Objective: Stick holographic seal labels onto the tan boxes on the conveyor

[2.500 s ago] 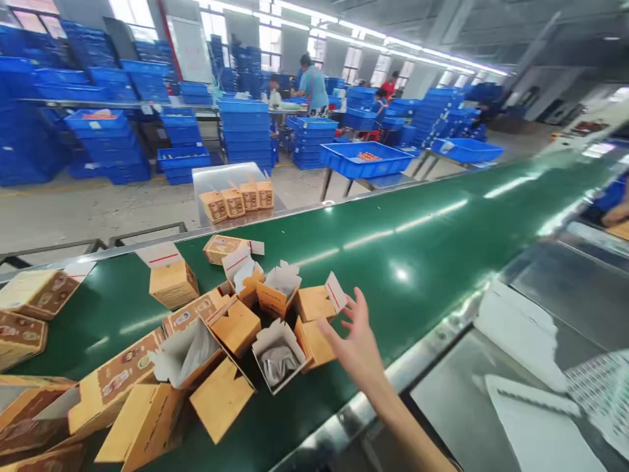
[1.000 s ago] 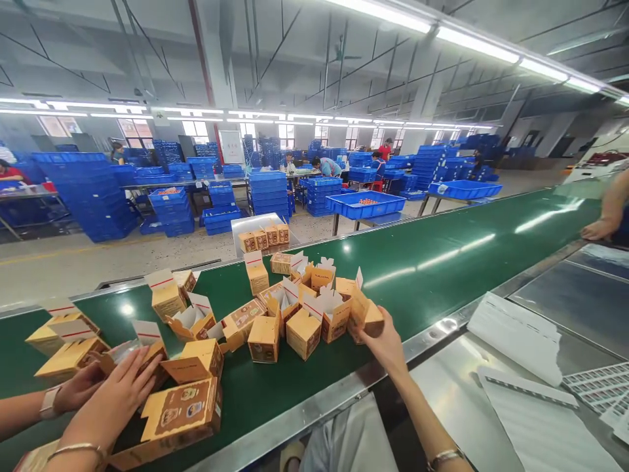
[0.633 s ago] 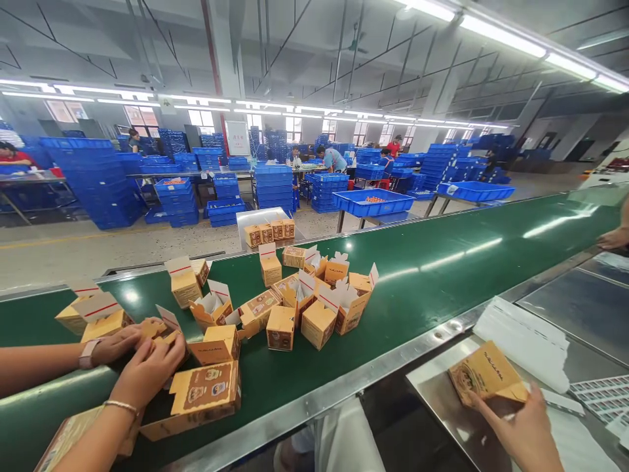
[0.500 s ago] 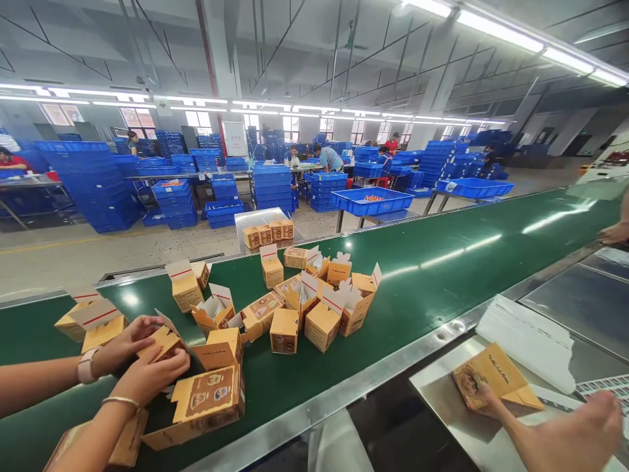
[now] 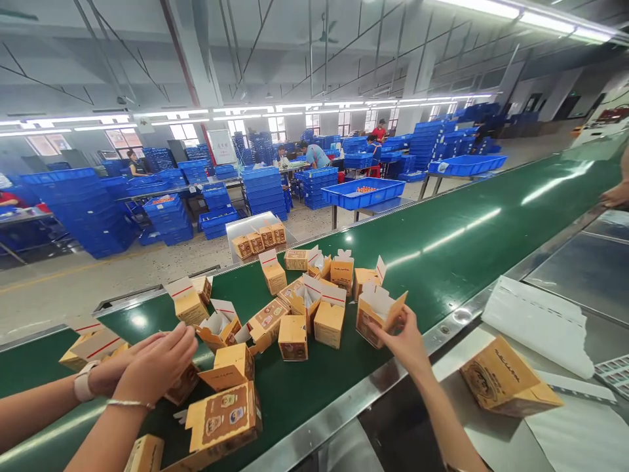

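My right hand reaches from the bottom right over the green conveyor belt. Its fingers are closed on the raised flap and near side of an open cardboard carton, which has white inner flaps. My left hand is out of view. More small brown cartons, such as a closed-looking one and one with a raised flap, stand just left of it. A larger printed carton lies nearer on the belt. Another carton rests tilted on the bench to the right.
At left, a co-worker's two hands work over a carton. Another person's hand shows at the right edge. A metal rail edges the belt. White sheets lie on the bench. Blue bins stand beyond.
My right hand has left the carton on the bench and moved left onto the open carton on the belt. The view has shifted slightly. The co-worker's hands now hide more of their carton.
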`<action>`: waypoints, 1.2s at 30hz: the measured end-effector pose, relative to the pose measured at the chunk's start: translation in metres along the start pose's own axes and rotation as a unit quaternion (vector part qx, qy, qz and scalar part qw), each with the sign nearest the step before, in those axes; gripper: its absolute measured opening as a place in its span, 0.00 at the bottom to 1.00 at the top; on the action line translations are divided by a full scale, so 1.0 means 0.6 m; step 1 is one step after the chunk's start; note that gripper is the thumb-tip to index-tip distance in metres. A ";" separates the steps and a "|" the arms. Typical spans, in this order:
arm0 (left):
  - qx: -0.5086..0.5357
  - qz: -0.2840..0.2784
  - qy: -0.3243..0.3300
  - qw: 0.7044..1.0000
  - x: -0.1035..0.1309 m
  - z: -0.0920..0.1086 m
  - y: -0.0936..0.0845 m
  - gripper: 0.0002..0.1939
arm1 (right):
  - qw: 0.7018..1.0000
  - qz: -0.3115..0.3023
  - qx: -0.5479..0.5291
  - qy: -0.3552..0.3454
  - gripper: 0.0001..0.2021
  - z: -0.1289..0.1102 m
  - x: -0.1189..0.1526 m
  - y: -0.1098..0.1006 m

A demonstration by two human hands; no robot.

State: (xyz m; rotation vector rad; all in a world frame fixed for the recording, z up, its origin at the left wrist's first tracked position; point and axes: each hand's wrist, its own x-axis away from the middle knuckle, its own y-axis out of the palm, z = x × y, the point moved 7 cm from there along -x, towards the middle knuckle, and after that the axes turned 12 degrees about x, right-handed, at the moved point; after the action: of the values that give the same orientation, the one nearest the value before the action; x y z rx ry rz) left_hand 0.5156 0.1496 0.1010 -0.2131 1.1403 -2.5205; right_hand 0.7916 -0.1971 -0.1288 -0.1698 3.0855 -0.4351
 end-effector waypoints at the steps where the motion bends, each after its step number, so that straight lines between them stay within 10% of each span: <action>1: 0.040 -0.026 0.016 0.999 0.009 0.024 0.055 0.27 | 0.999 -0.038 -0.026 0.002 0.43 0.004 0.018 -0.020; 3: 0.199 -0.036 0.021 0.979 0.038 0.062 0.178 0.24 | 0.981 -0.166 -0.099 0.014 0.38 0.008 0.069 -0.031; 6: 0.273 -0.075 0.012 0.959 0.092 0.100 0.363 0.45 | 0.923 -0.324 -0.204 0.036 0.37 -0.001 0.163 -0.007; 9: 0.486 -0.114 -0.008 0.867 0.126 0.125 0.462 0.61 | 0.894 -0.371 -0.251 0.017 0.34 -0.029 0.235 0.032; 16: 0.531 0.057 -0.069 0.843 0.151 0.114 0.419 0.56 | 0.951 -0.145 -0.215 -0.165 0.24 -0.082 0.301 0.017; 20: 0.466 0.066 -0.017 0.882 0.159 0.109 0.411 0.42 | 0.929 -0.147 -0.173 -0.292 0.31 -0.093 0.330 0.020; 30: 0.305 0.113 0.128 0.937 0.170 0.112 0.382 0.23 | 0.919 -0.182 -0.181 -0.299 0.19 -0.109 0.345 0.033; 36: 0.346 0.169 0.140 0.913 0.171 0.144 0.381 0.15 | 0.958 -0.183 -0.180 -0.133 0.17 -0.109 0.359 0.041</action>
State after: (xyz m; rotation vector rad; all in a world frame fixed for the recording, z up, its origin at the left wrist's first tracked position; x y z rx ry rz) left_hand 0.5056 -0.0888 -0.0146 0.4994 0.2624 -2.4970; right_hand 0.5724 -0.1792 -0.0740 -0.7451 2.8295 0.1452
